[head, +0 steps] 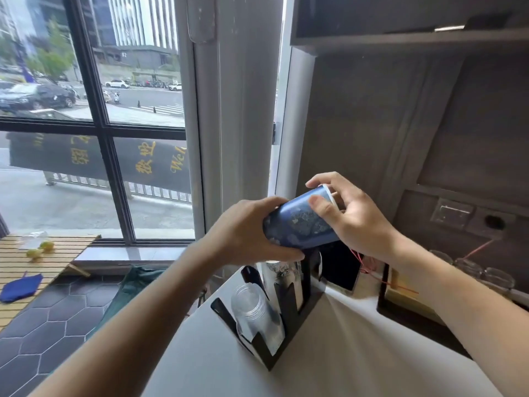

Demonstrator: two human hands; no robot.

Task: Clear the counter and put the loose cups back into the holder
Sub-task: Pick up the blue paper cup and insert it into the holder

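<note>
Blue cups (300, 222): stack tilted, left hand (246, 233) clamped on base, right hand (352, 216) pinching rim, apparently aligning for holder (286, 319).

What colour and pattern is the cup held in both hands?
Blue cup, pale mottled speckles, white rim; head view.

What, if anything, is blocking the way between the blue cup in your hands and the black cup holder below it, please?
Nothing visible blocks it. The blue cup, held tilted by the left hand and right hand, hangs in open air directly above the black holder. The holder's slots already contain clear plastic cups and a patterned stack.
</note>
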